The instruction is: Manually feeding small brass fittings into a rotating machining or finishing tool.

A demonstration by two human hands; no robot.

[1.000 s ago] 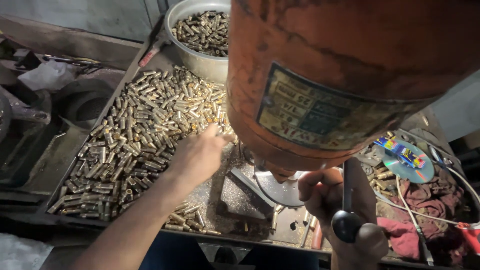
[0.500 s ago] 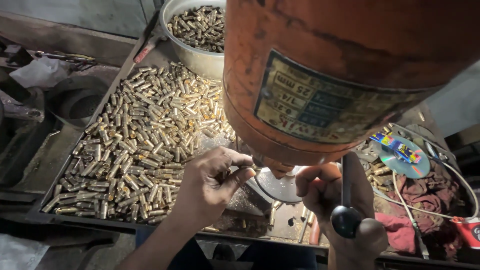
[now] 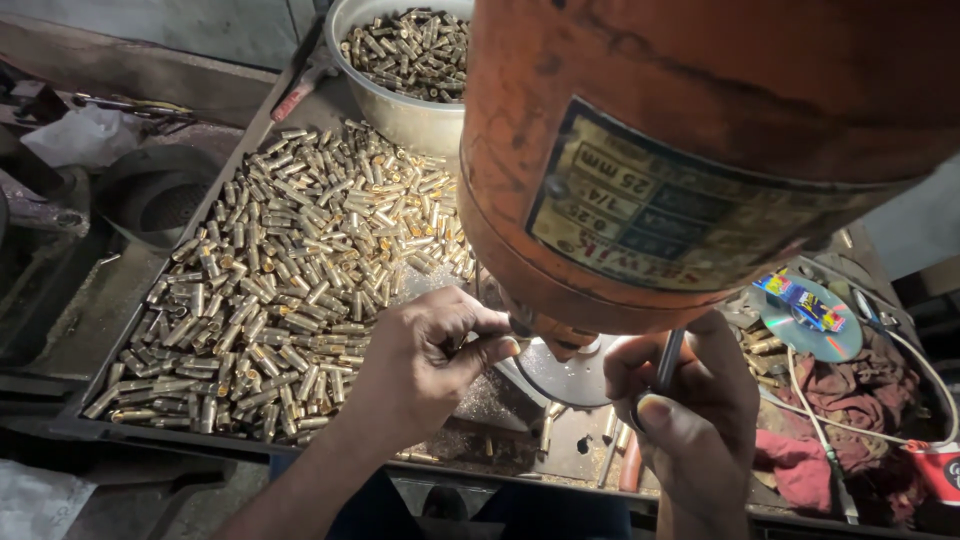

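A big orange machine head (image 3: 700, 130) with a worn label plate fills the upper right of the head view. My left hand (image 3: 440, 355) pinches something small at its fingertips, just under the machine's lower end; the piece is too hidden to make out. My right hand (image 3: 690, 400) is closed around a dark lever handle (image 3: 668, 362) beside the machine. A round metal plate (image 3: 570, 378) lies beneath the machine, between my two hands. To the left, several small brass tubes (image 3: 290, 280) lie heaped in a metal tray (image 3: 90, 395).
A metal bowl (image 3: 400, 105) full of brass tubes stands at the tray's far end. A shiny disc (image 3: 805, 320) with a small blue item, red cloth (image 3: 820, 455) and white cable lie right. Dark machine parts (image 3: 150, 200) sit left of the tray.
My left hand has left the brass heap and come back toward me, fingers pinched together under the machine. My right hand stays on the lever handle, knob now covered by my thumb.
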